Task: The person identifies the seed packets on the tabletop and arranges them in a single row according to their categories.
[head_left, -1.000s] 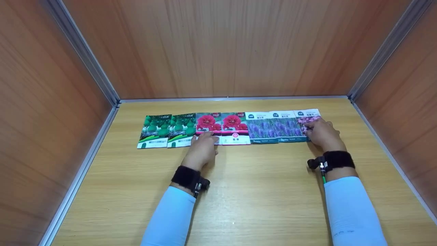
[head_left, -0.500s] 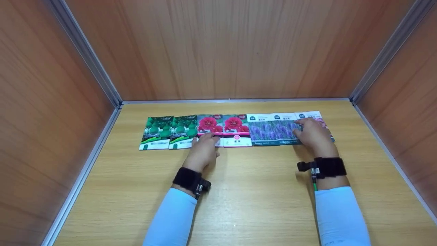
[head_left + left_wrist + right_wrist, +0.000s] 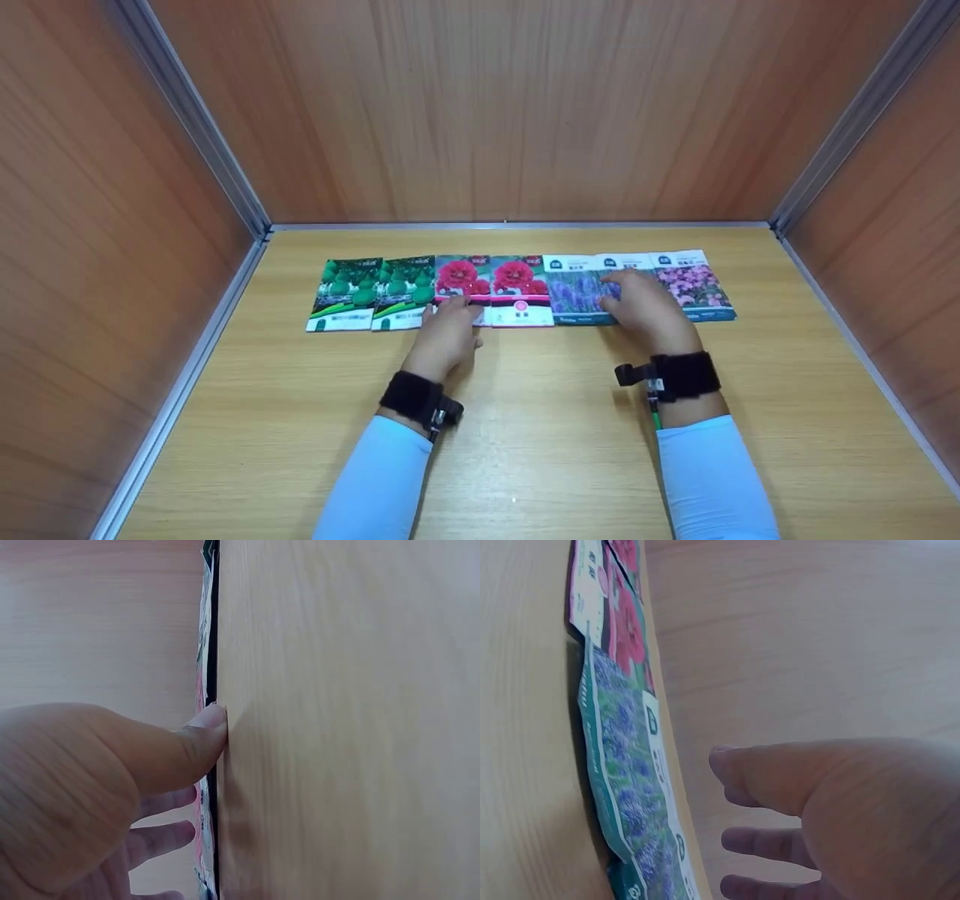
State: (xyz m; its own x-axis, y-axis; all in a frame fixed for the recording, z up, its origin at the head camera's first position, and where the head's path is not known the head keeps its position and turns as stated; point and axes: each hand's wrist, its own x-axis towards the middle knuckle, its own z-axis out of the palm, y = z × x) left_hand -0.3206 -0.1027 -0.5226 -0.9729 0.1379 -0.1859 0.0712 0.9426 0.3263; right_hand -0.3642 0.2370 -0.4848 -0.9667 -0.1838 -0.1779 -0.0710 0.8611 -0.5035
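Several flat seed packets lie side by side in a row on the table. At the left are two green packets, then two with red flowers. Further right come two with purple flowers and one with pink flowers. My left hand rests at the left red-flower packet, covering part of its lower half; its thumb touches the packet's near edge. Over the right purple-flower packet hovers my right hand, fingers extended and holding nothing, a gap showing beneath it in the right wrist view.
Wood-grain panels stand behind the table and on both sides, joined by grey metal strips. Each wrist wears a black strap with a small camera.
My right hand has moved left, from the pink-flower packet to over the right purple-flower packet, uncovering the pink one. My left hand has stayed at the left red-flower packet.
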